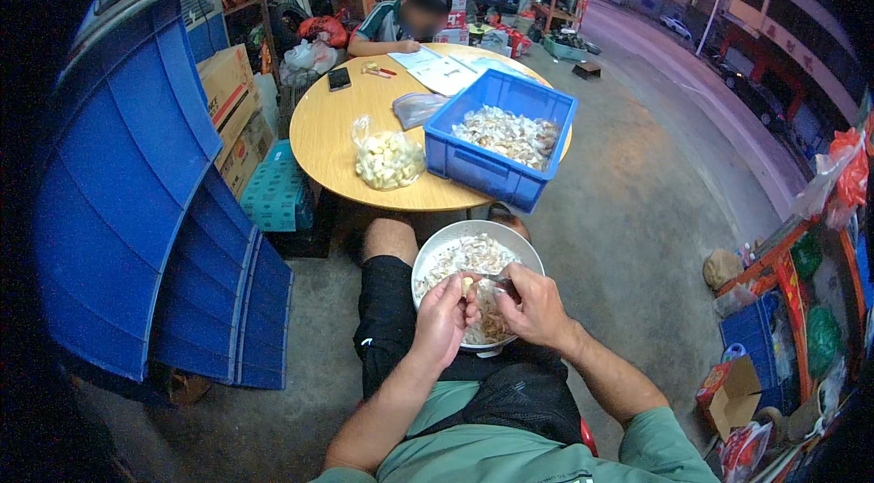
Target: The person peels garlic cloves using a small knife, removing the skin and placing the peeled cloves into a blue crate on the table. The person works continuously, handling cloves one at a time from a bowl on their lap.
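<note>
Between the thumb and fingers of my left hand is a pale garlic clove. My right hand grips a small dark tool, apparently a knife, whose tip points at the clove; the fingers hide most of it. Both hands are over a white basin on my lap, which holds pale cloves and papery, brownish skins. On the round wooden table ahead, a clear plastic bag bulges with peeled cloves. Beside it, a blue plastic crate of unpeeled garlic overhangs the table's near edge.
Across the table a person leans over open papers. A phone and a flat plastic bag lie on the tabletop. Blue panels stand at my left; an orange-framed shelf and an open carton are at right.
</note>
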Demonstrator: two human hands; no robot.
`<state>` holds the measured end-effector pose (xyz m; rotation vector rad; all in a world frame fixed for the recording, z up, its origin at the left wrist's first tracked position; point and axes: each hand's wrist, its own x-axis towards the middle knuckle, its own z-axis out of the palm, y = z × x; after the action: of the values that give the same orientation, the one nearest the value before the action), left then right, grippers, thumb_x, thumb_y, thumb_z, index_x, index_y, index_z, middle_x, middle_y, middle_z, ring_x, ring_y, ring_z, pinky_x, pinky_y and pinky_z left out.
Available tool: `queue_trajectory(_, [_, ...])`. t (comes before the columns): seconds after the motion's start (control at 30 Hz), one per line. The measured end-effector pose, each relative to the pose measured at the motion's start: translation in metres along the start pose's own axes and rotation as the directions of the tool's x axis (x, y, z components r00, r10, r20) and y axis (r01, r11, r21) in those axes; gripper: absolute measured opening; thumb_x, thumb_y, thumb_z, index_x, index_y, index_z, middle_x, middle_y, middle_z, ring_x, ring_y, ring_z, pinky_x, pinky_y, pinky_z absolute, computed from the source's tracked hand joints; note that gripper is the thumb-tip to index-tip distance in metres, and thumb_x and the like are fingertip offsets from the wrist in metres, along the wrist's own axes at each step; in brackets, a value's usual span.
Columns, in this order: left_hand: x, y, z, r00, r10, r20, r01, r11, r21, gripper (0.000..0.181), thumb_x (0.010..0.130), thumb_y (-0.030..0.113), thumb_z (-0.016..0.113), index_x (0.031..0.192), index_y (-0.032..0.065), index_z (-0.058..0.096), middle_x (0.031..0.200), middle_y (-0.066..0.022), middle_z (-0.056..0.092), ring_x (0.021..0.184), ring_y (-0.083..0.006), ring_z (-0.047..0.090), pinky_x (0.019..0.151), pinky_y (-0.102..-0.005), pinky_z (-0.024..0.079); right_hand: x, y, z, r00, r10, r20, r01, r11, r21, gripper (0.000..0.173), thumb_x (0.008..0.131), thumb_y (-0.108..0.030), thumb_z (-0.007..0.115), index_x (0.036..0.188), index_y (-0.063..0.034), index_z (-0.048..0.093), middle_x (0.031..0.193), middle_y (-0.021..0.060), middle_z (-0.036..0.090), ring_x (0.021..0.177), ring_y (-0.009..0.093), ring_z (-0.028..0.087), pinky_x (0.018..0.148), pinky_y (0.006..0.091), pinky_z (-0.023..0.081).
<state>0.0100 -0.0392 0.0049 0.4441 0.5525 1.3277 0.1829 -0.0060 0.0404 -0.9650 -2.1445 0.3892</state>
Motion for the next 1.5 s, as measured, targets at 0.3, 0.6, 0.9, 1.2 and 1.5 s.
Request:
queue_trajectory(0.3, [-0.006,-0.001,0.003,1.0,0.001,-0.018,0.001,0.994,0.113,0.024,0.106,0.023,0.048,0.11,0.0027,0.058,0.075,-0.0001,0.051,0.057,-0.0074,0.045,0.051,-0.0222,0.037,0.006,-0.004,0.004,0.998,-0.035,0.052,0.037,0.999,-0.031,0.024,0.082,-0.016,0.071,0.083,-0.0014,0.051,0.077,0.0189,0.06,0.072,0.04,0.063,0.062,0.0479,0.049])
queue_trajectory(0.6, [-0.005,0.006,0.0,0.99,-0.132,0.048,0.128,0.988,0.083,0.02,0.105,0.024,0.049,0.099,0.006,0.057,0.07,0.0023,0.049,0.052,-0.006,0.041,0.047,-0.0209,0.034,0.01,-0.003,-0.003,0.99,-0.111,0.081,0.118,0.989,-0.088,0.026,0.08,-0.017,0.073,0.077,-0.0022,0.052,0.07,0.0174,0.059,0.064,0.038,0.062,0.058,0.0473,0.049])
queue_trajectory(0.9, [-0.006,0.003,-0.001,0.994,-0.109,0.011,0.107,0.986,0.126,0.02,0.105,0.024,0.05,0.101,0.0061,0.057,0.072,0.0005,0.054,0.053,-0.0066,0.046,0.047,-0.0207,0.035,0.009,0.0,-0.001,0.993,-0.078,0.086,0.083,0.995,-0.052,0.027,0.082,-0.019,0.071,0.076,-0.0016,0.052,0.07,0.0186,0.059,0.064,0.039,0.062,0.058,0.0465,0.048])
queue_trajectory(1.2, [-0.006,0.004,-0.006,0.987,-0.134,0.093,0.132,0.991,0.034,0.021,0.104,0.02,0.05,0.114,0.0043,0.058,0.085,-0.0016,0.058,0.066,-0.0078,0.051,0.054,-0.021,0.039,0.007,0.003,0.0,0.995,-0.008,0.104,0.003,0.999,0.045,0.029,0.085,-0.023,0.071,0.074,-0.0017,0.054,0.067,0.02,0.061,0.061,0.038,0.063,0.054,0.0447,0.047])
queue_trajectory(1.5, [-0.005,0.001,0.006,0.988,-0.14,-0.066,0.138,0.99,-0.034,0.023,0.103,0.022,0.053,0.119,0.0057,0.058,0.091,0.0002,0.059,0.073,-0.008,0.054,0.062,-0.0221,0.042,-0.004,-0.001,0.004,0.973,-0.114,0.2,0.093,0.989,0.114,0.024,0.085,-0.023,0.071,0.083,-0.0007,0.06,0.072,0.0208,0.064,0.068,0.039,0.066,0.061,0.0468,0.051])
